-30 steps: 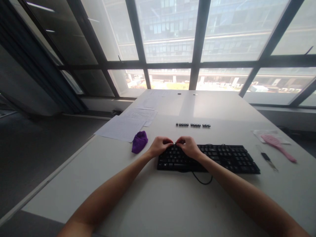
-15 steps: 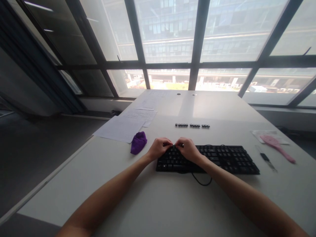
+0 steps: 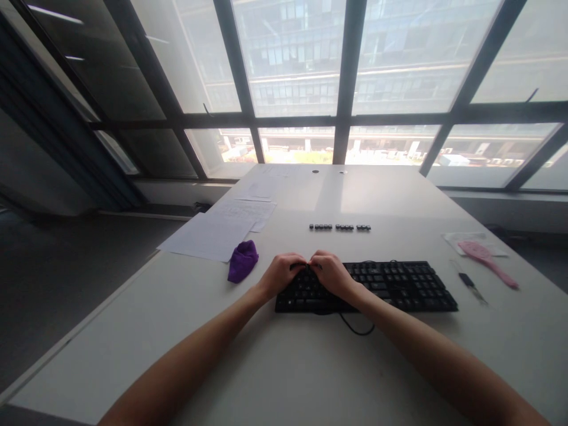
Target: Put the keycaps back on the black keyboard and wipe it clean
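A black keyboard (image 3: 394,287) lies on the white table with its cable looping out at the front edge. Over its upper left keys, my left hand (image 3: 284,271) is closed, thumb and fingers pinched together. Right beside it, my right hand (image 3: 331,273) is pinched too, and the fingertips of both hands nearly meet at the keyboard's back edge. Whatever lies between the fingertips is too small and dark to name. Beyond the hands, several loose black keycaps (image 3: 341,227) sit in a row of groups.
A crumpled purple cloth (image 3: 243,260) lies left of the keyboard, near paper sheets (image 3: 204,234). On the right are a pink hairbrush (image 3: 483,260) on a clear plastic bag and a small black-handled tool (image 3: 469,284). Windows stand behind the white table (image 3: 288,367).
My right hand's fingers have come closer to the left hand's, narrowing the gap between them. The whole view has shifted slightly; the keyboard and keycaps look otherwise unchanged.
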Motion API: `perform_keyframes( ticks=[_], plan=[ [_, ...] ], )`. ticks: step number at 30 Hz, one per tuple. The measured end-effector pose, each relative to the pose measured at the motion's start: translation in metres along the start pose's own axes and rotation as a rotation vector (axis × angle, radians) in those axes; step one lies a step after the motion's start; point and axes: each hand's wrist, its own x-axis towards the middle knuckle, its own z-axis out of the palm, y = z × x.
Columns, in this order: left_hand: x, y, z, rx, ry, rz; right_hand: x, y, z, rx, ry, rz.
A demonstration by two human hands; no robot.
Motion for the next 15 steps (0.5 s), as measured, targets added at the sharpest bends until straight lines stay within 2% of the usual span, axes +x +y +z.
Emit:
perform_keyframes(
  ticks=[8, 15],
  plan=[
    [-0.0002, -0.0027, 0.0018, -0.034, -0.019, 0.006, 0.0016, -0.0010, -0.0006, -0.085, -0.050, -0.072],
    [0.0013, 0.0004, -0.0008, -0.026, -0.018, -0.046, 0.0015, -0.0004, -0.0001, -0.091, -0.054, -0.060]
  ],
)
